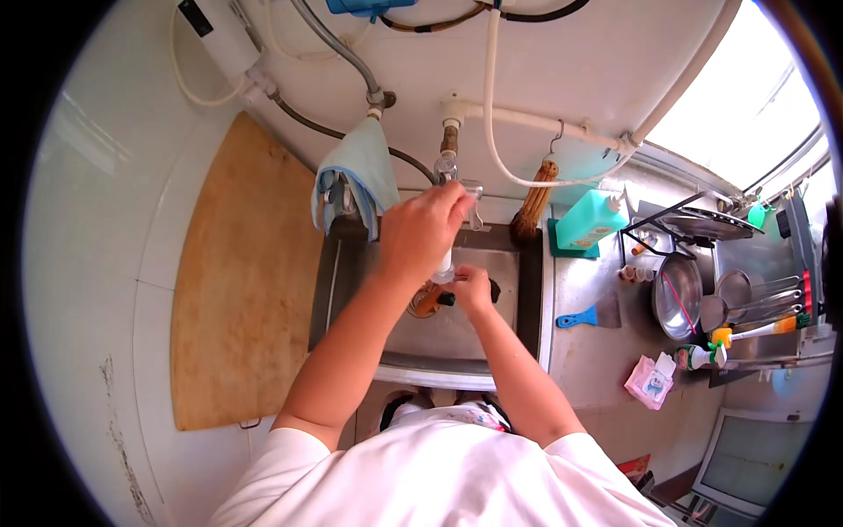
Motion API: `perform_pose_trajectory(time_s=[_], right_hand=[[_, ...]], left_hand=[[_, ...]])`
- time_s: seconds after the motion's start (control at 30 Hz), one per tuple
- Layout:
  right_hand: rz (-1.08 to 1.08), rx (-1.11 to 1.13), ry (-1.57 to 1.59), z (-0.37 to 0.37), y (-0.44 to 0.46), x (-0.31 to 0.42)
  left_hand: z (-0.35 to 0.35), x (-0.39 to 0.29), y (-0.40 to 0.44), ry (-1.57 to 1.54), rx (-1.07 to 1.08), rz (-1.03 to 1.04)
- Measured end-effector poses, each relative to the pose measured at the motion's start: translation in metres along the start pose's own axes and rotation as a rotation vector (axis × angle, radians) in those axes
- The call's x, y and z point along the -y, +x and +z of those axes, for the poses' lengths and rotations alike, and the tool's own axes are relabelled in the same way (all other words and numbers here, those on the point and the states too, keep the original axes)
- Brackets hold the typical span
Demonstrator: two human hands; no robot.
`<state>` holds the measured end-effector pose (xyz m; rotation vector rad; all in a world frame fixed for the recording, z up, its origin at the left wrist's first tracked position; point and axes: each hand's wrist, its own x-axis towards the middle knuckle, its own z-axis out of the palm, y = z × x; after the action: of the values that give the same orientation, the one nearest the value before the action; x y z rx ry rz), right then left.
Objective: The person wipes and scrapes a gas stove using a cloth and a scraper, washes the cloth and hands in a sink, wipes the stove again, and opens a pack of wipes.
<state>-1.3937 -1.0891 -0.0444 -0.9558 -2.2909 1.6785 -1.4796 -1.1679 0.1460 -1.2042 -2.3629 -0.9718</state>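
My left hand (426, 224) is closed at the faucet (446, 167) over the sink, its fingers curled by the metal lever (475, 195). A white spout end with a clear tip (444, 270) shows just below that hand. My right hand (472, 288) is pinched beside this tip; what it grips, if anything, is too small to make out. Under both hands is the metal sink (430, 338). An orange-brown item with a black end (428, 303) appears near the drain, partly hidden. A dark item (494, 291) shows behind my right fingers.
A light blue cloth (364, 167) hangs over another tap on the left, near a large wooden board (237, 290). To the right are a hanging brush (536, 200), a green bottle (590, 220), a blue-handled scraper (590, 317), a metal bowl (672, 307) and a pink packet (648, 383).
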Motion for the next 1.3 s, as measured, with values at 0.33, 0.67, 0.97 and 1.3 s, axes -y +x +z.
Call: perform_pose_trajectory(time_s=[0.33, 0.67, 0.97, 1.3], right_hand=[[0.53, 0.206, 0.928, -0.034, -0.015, -0.014], [0.448, -0.021, 0.582, -0.027, -0.045, -0.02], [0.432, 0.476, 1.229, -0.051, -0.048, -0.031], [0.306, 0.131, 0.819, -0.06, -0.038, -0.04]], left_hand=[[0.04, 0.041, -0.135, -0.261, 0.275, -0.418], [0.118, 0.024, -0.197, -0.796, 0.341, -0.723], [0.113, 0.012, -0.149, -0.426, 0.428, -0.863], [0.117, -0.001, -0.168, -0.948, 0.317, -1.107]])
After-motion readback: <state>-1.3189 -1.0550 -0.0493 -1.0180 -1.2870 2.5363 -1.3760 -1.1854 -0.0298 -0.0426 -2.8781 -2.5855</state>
